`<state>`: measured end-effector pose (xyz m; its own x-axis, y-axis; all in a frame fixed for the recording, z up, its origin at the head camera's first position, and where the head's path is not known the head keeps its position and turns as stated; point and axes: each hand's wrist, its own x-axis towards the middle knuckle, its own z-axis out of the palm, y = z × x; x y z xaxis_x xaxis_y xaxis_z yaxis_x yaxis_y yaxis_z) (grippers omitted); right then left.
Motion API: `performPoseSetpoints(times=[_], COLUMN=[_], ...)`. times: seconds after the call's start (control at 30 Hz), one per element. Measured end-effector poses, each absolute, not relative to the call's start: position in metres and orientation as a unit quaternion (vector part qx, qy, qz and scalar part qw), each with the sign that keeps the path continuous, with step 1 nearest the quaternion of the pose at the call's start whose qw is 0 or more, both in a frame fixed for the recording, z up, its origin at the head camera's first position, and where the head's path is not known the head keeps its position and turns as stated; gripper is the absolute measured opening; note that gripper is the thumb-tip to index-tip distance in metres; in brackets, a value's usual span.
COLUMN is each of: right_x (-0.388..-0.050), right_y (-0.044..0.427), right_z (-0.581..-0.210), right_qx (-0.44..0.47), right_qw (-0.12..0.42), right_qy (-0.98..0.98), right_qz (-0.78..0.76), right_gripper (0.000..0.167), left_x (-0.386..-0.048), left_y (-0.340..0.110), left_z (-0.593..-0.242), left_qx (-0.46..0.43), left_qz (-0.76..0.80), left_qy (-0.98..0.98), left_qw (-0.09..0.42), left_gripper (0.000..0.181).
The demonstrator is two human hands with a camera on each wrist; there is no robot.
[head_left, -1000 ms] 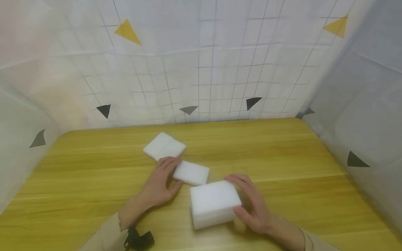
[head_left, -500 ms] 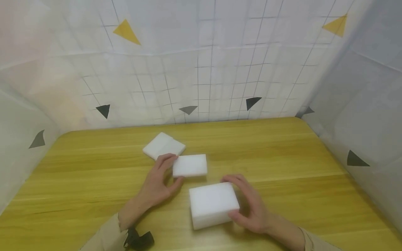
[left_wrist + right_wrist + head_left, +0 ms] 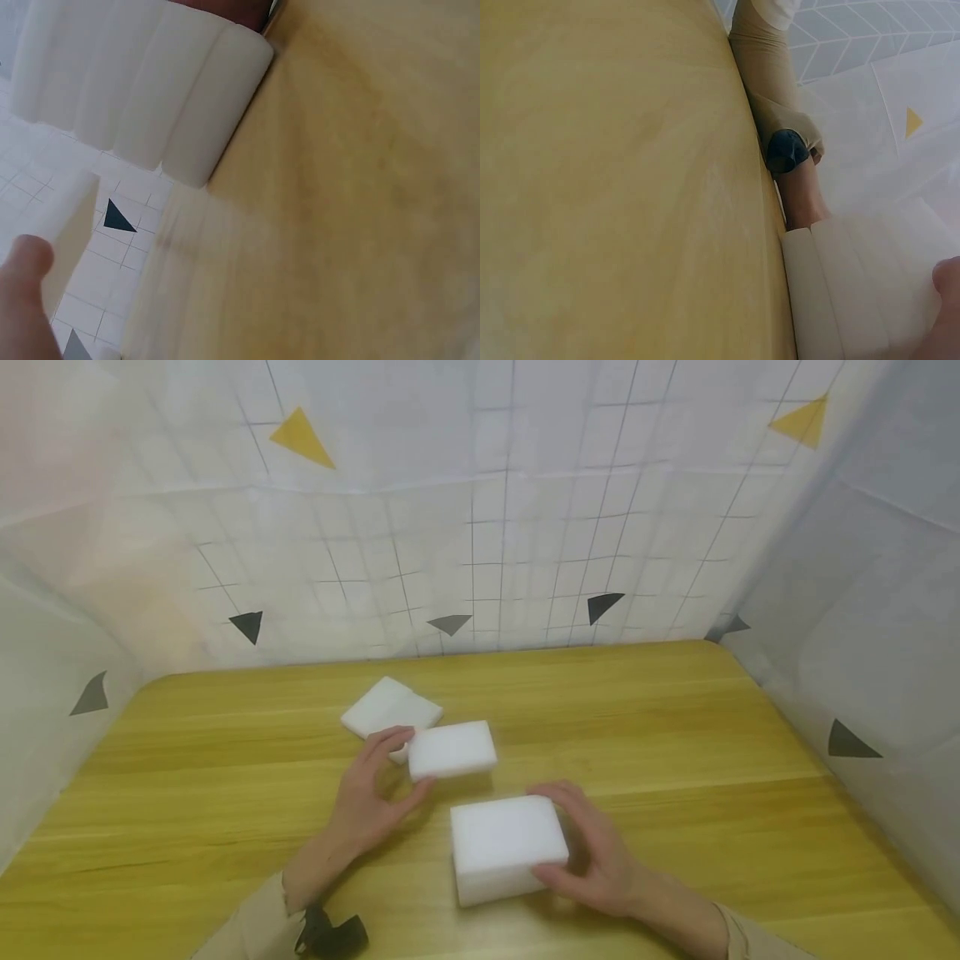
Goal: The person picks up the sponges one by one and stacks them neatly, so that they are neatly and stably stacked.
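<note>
My left hand [image 3: 367,806] pinches a white foam-like block [image 3: 452,749] by its left end, thumb at the near edge and fingers at the far edge; the left wrist view shows this block [image 3: 71,225] raised off the table. My right hand [image 3: 596,852] grips the right end of a stack of white blocks [image 3: 510,843]. Both wrist views show several layers in the stack [image 3: 150,82], standing on the table. Behind the left fingers, flat white pieces [image 3: 390,706] lie on the table, partly overlapping or side by side; I cannot tell which.
The wooden table [image 3: 637,710] has a white gridded sheet [image 3: 420,543] behind it and pale sheets at both sides. A black device [image 3: 335,937] sits at my left wrist.
My left hand has picked up the white block, turned it and moved it slightly away from me. My right hand's thumb has slid left along the stack, which has shifted slightly left.
</note>
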<state>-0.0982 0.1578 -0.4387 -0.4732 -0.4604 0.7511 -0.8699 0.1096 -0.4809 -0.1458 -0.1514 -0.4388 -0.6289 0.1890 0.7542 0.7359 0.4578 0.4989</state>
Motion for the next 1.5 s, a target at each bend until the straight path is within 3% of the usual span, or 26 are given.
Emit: performPoseSetpoints(times=[0.47, 0.83, 1.13, 1.5], right_x=[-0.097, -0.097, -0.098, -0.098], right_y=[0.156, 0.155, 0.155, 0.157], right_z=[-0.441, -0.44, -0.441, -0.442], right_qx=[0.449, 0.447, 0.442, 0.43], right_qw=[0.228, 0.235, 0.24, 0.255], right_qy=[-0.721, -0.726, -0.73, -0.734], right_qz=[0.475, 0.467, 0.463, 0.459], right_gripper=[0.066, 0.066, 0.065, 0.068], left_x=[-0.14, -0.124, -0.113, -0.1], left_y=[-0.136, -0.123, -0.114, -0.094], left_z=[-0.435, -0.427, -0.421, -0.408], left_qx=[-0.312, -0.357, -0.394, -0.427], left_qz=[-0.466, -0.511, -0.54, -0.543], left_qy=[-0.711, -0.652, -0.622, -0.583], left_qw=[0.423, 0.431, 0.408, 0.427], left_gripper=[0.057, 0.053, 0.051, 0.052])
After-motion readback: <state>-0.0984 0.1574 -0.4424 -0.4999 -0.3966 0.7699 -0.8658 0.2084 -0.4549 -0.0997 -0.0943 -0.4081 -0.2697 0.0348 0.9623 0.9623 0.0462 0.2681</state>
